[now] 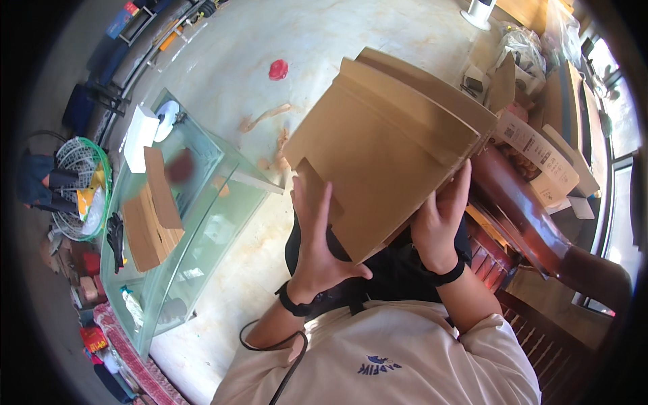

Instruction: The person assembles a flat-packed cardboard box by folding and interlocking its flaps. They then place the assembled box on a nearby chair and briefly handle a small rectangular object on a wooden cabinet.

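Head view: box, brown cardboard, held up in front of the person's torso, above the lap, tilted, one corner pointing down between the two hands. Right hand grasps the box at its lower right edge, thumb and fingers along the rim. Left hand is at the lower left side, by a notch in the cardboard; fingers extended, thumb spread well apart, not closed around anything. Whether its fingertips bear on the box: cannot tell. Black wristband on the right wrist, a similar one on the left; black cord loops near the left forearm. To the left, glass table carrying opened cardboard, a white box and, just beside it, a white ring. Beyond the table, a green-rimmed basket. Red item on the pale floor. To the right, wooden chair; printed carton near plastic bags.
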Available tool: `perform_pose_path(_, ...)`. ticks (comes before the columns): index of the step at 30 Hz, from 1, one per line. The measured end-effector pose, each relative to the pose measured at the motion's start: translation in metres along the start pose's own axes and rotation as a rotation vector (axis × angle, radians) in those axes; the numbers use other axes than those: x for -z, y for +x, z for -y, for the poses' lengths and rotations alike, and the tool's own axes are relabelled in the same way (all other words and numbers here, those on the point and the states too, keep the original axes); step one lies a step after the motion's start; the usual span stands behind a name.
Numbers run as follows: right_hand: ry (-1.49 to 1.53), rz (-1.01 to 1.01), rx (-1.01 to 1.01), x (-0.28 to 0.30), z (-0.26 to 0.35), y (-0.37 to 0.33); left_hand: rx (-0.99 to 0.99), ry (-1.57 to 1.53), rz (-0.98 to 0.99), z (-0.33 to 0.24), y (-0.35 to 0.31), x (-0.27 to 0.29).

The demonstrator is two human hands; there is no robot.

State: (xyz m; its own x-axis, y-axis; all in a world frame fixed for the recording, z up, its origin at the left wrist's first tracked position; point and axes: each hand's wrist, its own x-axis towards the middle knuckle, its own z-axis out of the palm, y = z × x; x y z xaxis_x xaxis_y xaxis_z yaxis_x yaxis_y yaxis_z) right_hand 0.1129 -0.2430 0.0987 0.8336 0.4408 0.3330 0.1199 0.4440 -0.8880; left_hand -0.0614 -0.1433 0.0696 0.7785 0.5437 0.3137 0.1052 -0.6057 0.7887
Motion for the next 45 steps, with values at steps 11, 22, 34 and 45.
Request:
perform_pose_path(11, 0.203, 0.072, -0.200, 0.018, 0.000, -0.013, 0.372, -1.389, -0.140, 0.004, -0.022, -0.008)
perform_pose_path(22, -0.050, 0.217, -0.404, 0.089, 0.028, -0.018, 0.555, -1.298, -0.195, -0.002, 0.024, -0.043)
perform_pose_path(34, -1.334, 0.416, 0.395, 0.160, 0.080, 0.026, 0.676, -1.106, -0.083, -0.005, 0.098, -0.069)
perform_pose_path(45, -1.317, 1.035, 0.042, 0.166, 0.089, 0.057, 0.301, -0.167, 0.110, 0.050, 0.112, -0.088)
